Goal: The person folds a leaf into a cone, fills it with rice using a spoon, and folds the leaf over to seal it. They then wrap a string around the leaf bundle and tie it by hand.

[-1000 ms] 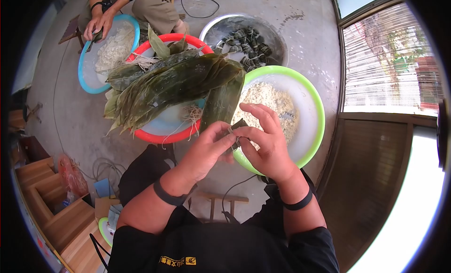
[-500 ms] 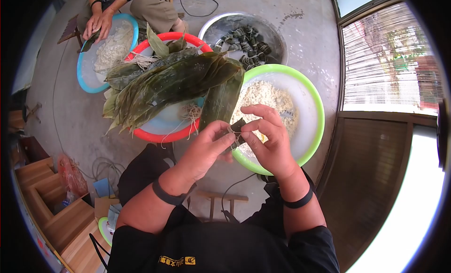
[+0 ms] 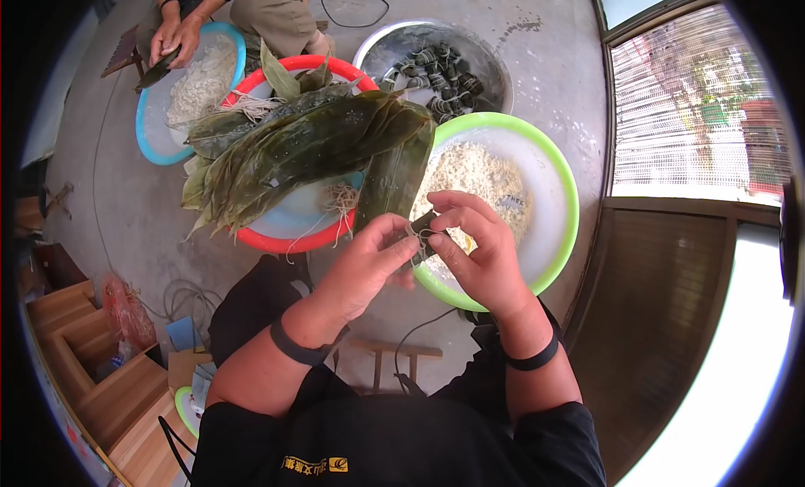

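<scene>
Between my two hands is a small dark leaf-wrapped bundle [image 3: 423,235] with a thin string around it. My left hand [image 3: 369,256] pinches it from the left, thumb against the fingers. From the right, my right hand [image 3: 480,250] grips the string and the bundle's edge between thumb and fingers. Beneath them sits a green-rimmed basin [image 3: 563,210] holding pale grain [image 3: 470,172]. Long green leaves [image 3: 293,156] lie across a red-rimmed basin [image 3: 293,245] to the left, with loose strings [image 3: 341,199] beside them.
A metal basin [image 3: 369,51] at the back holds several tied bundles [image 3: 444,76]. At the upper left, a person's hands [image 3: 174,44] hold a leaf over a blue-rimmed basin [image 3: 144,126]. Near my legs are a wooden stool [image 3: 394,349] and cable; wooden furniture [image 3: 126,395] stands lower left.
My fingers have shifted slightly around the bundle and string. The other person's hands have changed position, and their leaf is now more visible.
</scene>
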A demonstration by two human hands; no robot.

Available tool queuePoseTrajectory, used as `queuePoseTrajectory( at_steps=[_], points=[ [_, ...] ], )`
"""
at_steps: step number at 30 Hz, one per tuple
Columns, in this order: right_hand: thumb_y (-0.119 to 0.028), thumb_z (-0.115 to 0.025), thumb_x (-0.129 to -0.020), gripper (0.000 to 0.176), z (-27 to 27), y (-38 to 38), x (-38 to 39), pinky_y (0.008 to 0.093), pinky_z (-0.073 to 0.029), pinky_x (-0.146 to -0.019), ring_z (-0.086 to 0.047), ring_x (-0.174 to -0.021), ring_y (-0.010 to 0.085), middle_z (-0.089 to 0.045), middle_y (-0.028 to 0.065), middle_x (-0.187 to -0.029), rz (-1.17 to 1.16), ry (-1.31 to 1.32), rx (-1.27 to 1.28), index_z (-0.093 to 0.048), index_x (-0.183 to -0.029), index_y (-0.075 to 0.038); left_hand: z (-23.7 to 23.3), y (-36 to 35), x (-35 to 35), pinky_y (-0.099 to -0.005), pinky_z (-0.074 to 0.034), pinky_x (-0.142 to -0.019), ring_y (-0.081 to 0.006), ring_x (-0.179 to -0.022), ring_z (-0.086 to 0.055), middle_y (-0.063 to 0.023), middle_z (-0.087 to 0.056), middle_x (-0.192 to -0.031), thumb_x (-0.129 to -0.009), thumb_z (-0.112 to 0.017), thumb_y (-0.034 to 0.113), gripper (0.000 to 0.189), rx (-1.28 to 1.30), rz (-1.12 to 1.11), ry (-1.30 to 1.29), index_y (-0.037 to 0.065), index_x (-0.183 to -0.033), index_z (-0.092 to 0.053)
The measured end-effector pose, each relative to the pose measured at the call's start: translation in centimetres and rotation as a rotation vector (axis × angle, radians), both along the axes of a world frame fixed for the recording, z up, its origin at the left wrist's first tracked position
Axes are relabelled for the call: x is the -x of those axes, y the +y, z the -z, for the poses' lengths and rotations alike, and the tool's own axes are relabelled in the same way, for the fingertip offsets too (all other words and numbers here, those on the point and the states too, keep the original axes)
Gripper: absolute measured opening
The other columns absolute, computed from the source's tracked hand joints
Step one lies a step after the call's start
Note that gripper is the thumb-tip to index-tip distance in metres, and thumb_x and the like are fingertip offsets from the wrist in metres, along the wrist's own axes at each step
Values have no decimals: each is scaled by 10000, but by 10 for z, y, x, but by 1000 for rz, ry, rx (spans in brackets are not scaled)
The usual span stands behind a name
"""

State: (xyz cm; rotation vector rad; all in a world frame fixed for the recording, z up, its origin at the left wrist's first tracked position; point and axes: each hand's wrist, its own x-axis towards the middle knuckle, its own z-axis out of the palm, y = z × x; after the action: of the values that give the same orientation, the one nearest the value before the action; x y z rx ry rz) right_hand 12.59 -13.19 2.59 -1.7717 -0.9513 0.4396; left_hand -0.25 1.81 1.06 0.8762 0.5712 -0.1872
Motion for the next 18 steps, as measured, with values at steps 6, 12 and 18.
queuePoseTrajectory(
  at_steps=[6,12,18],
  points=[
    [-30,-676,-915,57,7,-4,1,313,-516,-851,-635,-990,174,-668,89,-1120,87,285,-41,-629,-947,-30,-1,0,0,-260,-532,-716,-92,-930,-585,-32,-603,-1059,-1017,-612,236,308,-2,27,22,32,-1237,-540],
    [-9,-641,-960,48,15,-8,3,249,-501,-754,-592,-842,88,-639,27,-996,163,369,62,-608,-980,-38,2,-1,0,-313,-546,-744,-114,-842,-609,-9,-582,-1025,-1013,-617,262,326,-32,58,-3,68,-1261,-530],
    [35,-645,-932,76,11,-4,0,261,-490,-711,-584,-787,113,-611,30,-909,110,94,18,-626,-959,-34,3,-1,0,-311,-548,-744,-109,-846,-604,-7,-582,-1020,-1011,-622,262,322,-2,60,-5,72,-1255,-534]
  ],
)
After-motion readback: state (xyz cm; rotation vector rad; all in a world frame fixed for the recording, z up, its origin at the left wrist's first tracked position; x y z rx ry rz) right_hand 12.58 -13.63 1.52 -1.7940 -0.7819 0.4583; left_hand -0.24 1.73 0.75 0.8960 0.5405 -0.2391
